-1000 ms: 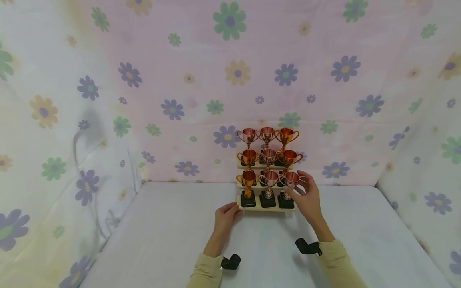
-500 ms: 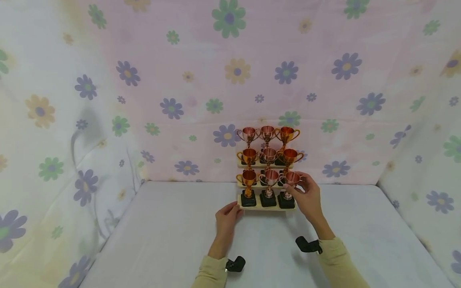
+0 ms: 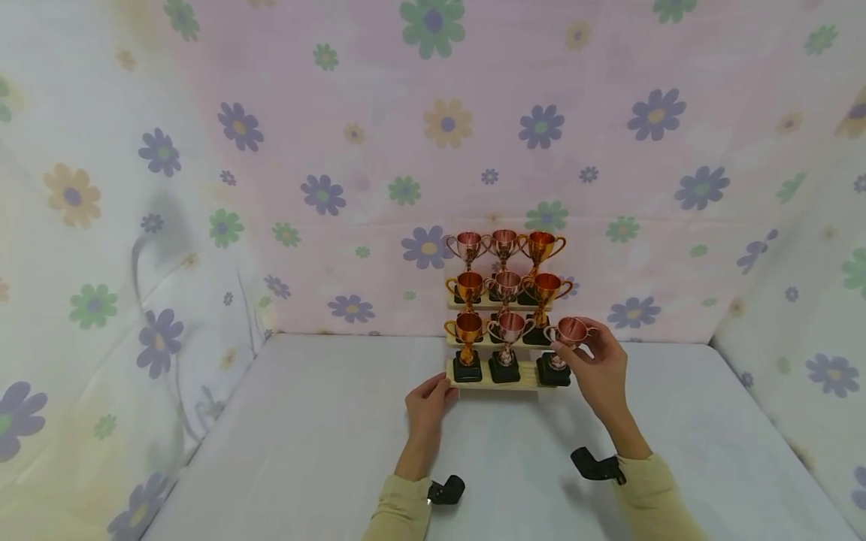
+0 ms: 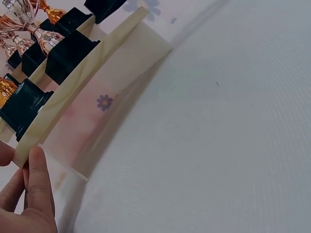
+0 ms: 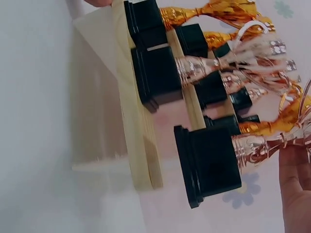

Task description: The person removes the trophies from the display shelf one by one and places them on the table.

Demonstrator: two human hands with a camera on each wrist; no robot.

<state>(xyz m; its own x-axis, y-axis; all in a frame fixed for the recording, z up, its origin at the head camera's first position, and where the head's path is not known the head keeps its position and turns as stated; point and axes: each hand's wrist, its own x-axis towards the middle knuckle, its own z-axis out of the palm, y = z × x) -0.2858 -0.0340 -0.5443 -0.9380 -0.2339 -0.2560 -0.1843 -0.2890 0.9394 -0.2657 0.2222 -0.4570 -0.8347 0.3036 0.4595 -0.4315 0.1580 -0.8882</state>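
Observation:
My right hand point(image 3: 602, 376) grips a small rose-gold trophy point(image 3: 571, 331) by its cup, at the right end of a tiered wooden rack. In the right wrist view that trophy's black base point(image 5: 209, 162) hangs apart from the bottom shelf point(image 5: 138, 141). My left hand point(image 3: 428, 412) pinches the left end of the same shelf, thumb above and fingers below, as the left wrist view shows. A gold trophy point(image 3: 467, 338) and another rose-gold trophy point(image 3: 509, 338) stand upright on this lowest tier.
Two higher tiers carry several more gold and rose-gold trophies, such as a gold one point(image 3: 545, 289). Clear panels point(image 4: 136, 60) support the rack on a white table point(image 3: 325, 443). Flower-patterned cloth point(image 3: 379, 150) hangs behind and at both sides.
My right hand has moved right, carrying the rose-gold trophy off its place on the bottom shelf. My left hand stays at the shelf's left end. The head view has shifted slightly.

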